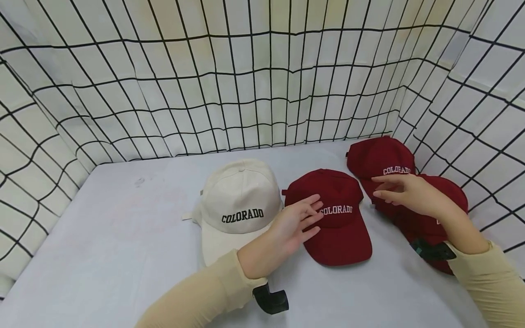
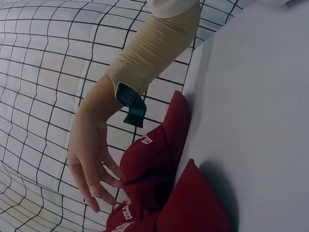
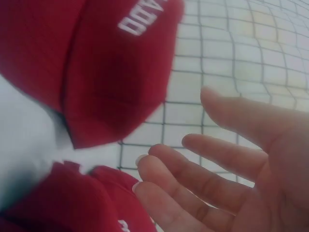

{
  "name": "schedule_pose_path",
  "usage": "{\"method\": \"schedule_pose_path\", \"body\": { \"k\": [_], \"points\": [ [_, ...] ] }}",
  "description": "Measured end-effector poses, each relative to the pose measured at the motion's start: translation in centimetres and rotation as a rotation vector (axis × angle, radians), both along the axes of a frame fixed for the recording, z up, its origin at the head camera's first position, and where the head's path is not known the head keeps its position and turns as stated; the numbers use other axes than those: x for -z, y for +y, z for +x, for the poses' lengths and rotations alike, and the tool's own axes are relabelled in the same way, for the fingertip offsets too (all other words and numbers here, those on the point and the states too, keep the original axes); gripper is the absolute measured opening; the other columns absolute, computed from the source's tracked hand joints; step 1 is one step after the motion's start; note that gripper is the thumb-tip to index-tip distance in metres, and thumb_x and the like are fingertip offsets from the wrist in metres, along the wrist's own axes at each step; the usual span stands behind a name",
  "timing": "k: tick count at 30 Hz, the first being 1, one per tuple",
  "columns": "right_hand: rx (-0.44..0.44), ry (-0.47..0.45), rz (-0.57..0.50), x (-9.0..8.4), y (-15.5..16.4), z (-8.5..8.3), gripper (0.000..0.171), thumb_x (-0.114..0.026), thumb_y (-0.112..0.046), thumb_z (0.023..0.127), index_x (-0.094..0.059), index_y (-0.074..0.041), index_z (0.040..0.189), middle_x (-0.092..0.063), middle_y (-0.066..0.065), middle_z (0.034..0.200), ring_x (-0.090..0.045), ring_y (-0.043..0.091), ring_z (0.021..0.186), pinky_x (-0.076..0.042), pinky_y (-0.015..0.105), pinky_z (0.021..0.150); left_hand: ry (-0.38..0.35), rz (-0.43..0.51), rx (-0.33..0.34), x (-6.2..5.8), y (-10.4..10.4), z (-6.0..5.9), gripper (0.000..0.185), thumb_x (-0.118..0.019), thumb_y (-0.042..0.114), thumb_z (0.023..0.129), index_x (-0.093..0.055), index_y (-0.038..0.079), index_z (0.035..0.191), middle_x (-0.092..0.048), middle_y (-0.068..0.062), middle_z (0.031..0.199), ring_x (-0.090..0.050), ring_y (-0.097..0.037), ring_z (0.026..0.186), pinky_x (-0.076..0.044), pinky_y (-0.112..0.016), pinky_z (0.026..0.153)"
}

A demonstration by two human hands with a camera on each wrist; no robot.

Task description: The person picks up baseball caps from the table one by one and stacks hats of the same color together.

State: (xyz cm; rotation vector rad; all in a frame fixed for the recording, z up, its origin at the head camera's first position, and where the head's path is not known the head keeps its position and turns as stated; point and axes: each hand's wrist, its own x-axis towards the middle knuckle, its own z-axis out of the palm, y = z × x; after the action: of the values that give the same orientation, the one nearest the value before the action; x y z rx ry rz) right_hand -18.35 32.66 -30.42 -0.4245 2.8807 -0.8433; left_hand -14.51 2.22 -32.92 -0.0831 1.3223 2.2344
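Grey table (image 1: 123, 255), head-only cream cap (image 1: 239, 205).

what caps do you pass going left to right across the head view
cream cap → middle red cap → far red cap → red cap under the right hand

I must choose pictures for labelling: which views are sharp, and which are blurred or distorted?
Head view: sharp, evenly lit, grid backdrop bowed by the wide lens. Left wrist view: fairly sharp, tilted, dark maroon cotton caps in shadow. Right wrist view: soft, right hand and caps out of focus.
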Motion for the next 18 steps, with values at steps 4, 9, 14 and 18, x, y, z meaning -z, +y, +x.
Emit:
{"method": "schedule_pose_path", "body": {
  "k": [4, 9, 14, 18],
  "points": [
    [0.019, 0.035, 0.003, -0.8, 1.2, 0.2, 0.045, -0.067, -0.017, 0.101, -0.057, 0.004, 0.14, -0.072, 0.016, 0.112, -0.069, 0.023, 0.085, -0.056, 0.026, 0.071, -0.004, 0.016, -0.003, -0.4, 1.7, -0.2, 0.055, -0.047, 0.002, 0.095, -0.05, 0.004, 0.15, -0.049, -0.015, 0.152, -0.045, -0.035, 0.14, -0.031, -0.051, 0.118],
    [0.057, 0.064, 0.025, -1.4, 3.0, 0.3, 0.041, -0.065, -0.018, 0.102, -0.06, 0.003, 0.137, -0.072, 0.017, 0.111, -0.069, 0.023, 0.085, -0.056, 0.026, 0.07, -0.037, 0.027, -0.03, -0.7, 4.0, -0.7, 0.051, -0.051, 0.002, 0.094, -0.058, 0.007, 0.144, -0.06, -0.01, 0.14, -0.053, -0.032, 0.131, -0.034, -0.049, 0.116],
    [0.1, 0.058, 0.041, -1.6, 4.6, 0.1, 0.042, -0.062, -0.021, 0.104, -0.058, 0.006, 0.137, -0.069, 0.024, 0.118, -0.069, 0.029, 0.091, -0.056, 0.026, 0.07, -0.072, 0.03, -0.067, -0.7, 6.2, -0.8, 0.046, -0.054, 0.0, 0.092, -0.066, 0.008, 0.136, -0.065, -0.008, 0.131, -0.057, -0.031, 0.126, -0.036, -0.05, 0.114],
    [0.132, 0.043, 0.056, -1.8, 5.8, -0.2, 0.044, -0.059, -0.022, 0.106, -0.056, 0.007, 0.138, -0.066, 0.029, 0.121, -0.068, 0.033, 0.095, -0.056, 0.027, 0.069, -0.098, 0.028, -0.092, -0.4, 8.0, -1.0, 0.045, -0.054, -0.002, 0.091, -0.067, 0.007, 0.133, -0.066, -0.009, 0.127, -0.058, -0.031, 0.124, -0.038, -0.051, 0.113]
  ]
}}
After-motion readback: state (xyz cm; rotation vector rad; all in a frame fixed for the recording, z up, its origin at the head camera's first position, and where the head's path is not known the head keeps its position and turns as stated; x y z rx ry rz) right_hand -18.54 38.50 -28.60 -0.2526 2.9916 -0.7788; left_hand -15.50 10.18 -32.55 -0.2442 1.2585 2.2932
